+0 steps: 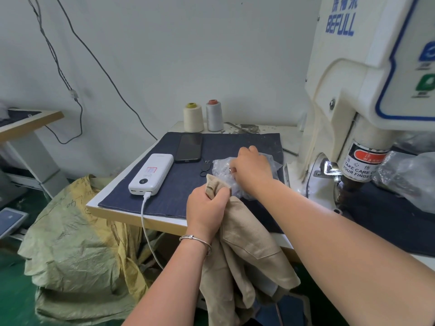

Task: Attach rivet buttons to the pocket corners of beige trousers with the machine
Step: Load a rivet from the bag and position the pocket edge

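At the near edge of the worktop, seen from the head camera, the left hand grips a bunched corner of the beige trousers in a closed fist, a thin bangle on its wrist. Most of the trousers hang below the worktop edge, and their lower folds are cut off by the bottom of the picture. Just behind, the right hand reaches into a clear plastic bag lying on the dark blue cloth; its fingertips are curled and seem to pinch something small, too tiny to identify. The bag's contents are blurred. At the right edge stands the white rivet machine, partly out of view, with a warning label above its punch. A white power bank with a cable and a black phone lie toward the left side of the cloth. Two thread cones stand at the far edge.
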{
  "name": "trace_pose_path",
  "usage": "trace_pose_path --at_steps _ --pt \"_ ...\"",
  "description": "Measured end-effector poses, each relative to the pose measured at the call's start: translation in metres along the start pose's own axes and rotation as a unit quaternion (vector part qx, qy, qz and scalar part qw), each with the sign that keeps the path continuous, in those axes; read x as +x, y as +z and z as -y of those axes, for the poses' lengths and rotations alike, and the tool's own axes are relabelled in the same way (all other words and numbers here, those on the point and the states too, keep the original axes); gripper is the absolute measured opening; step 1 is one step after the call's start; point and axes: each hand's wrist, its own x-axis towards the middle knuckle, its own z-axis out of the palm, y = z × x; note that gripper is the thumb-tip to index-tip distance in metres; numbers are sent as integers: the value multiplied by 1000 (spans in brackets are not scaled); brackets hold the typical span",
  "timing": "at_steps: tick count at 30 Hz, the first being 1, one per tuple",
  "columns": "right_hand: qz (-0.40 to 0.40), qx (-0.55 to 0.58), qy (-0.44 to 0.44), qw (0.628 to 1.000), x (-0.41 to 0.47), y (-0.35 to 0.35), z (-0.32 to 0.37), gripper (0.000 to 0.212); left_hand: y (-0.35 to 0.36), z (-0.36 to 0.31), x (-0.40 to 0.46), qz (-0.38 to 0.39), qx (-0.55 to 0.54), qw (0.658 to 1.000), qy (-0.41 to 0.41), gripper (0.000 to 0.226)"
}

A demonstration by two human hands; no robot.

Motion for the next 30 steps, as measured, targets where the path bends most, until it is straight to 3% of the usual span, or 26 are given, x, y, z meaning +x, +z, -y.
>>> trace_pose_path --at_steps 5,8,10,12,16,18,20,26,30 --pt "-93 135 55 985 -11 -12 0 22 0 1 1 -3 9 1000 2 32" --pt "-207 327 144 911 -32 -24 6 16 0 2 2 -6 10 1000 -3 31" --pt "-235 461 195 833 -52 -34 13 14 0 1 1 -7 9 1000 -5 32" --pt "-211 605 228 733 -72 -44 19 16 0 1 0 -9 6 1000 -6 32" --pt "-65 842 250 474 -108 -64 27 10 0 3 2 -11 7 1000 -1 32" --pt "-7 888 247 388 -127 -72 27 6 0 3 1 -14 -2 1000 0 31" --pt "34 904 240 353 -149 -78 25 5 0 3 1 -19 -7 1000 -6 34" --pt "118 913 226 320 -218 -87 3 6 3 3 2 -45 29 999 -11 32" --pt "136 916 239 294 -249 -84 -29 5 3 2 1 -63 49 997 -7 47"
